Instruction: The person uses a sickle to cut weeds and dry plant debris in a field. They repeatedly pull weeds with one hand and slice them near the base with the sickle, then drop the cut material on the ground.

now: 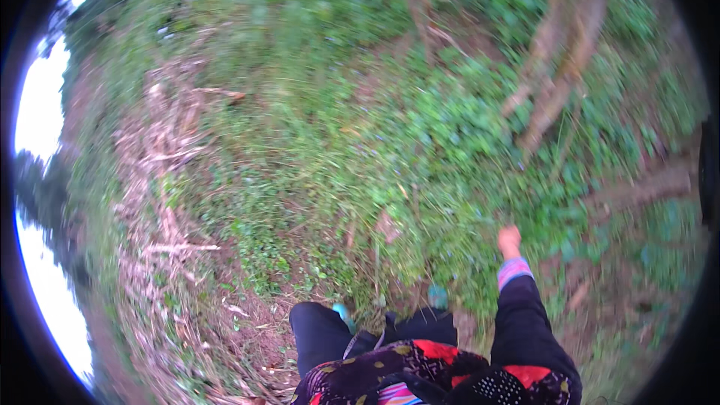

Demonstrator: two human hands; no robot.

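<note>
My right hand (509, 240) is stretched out in front of me on the right, over low green plants, below a dark sleeve with a pink and blue cuff. Its fingers look curled, but blur hides whether anything is in them. My left hand is out of view. Below me are my dark trousers (320, 329), the tips of teal shoes (437, 296) and a patterned dark top with red patches (394, 368). Grass and leafy weeds (337, 180) cover the ground before me.
Slanting tree trunks (568, 67) rise at the upper right, with a thinner trunk (415, 0) left of them. A log (641, 187) lies at the right. Dry stalks and plant litter (169, 152) form a long strip on the left. Bare reddish soil (259, 329) shows near my feet.
</note>
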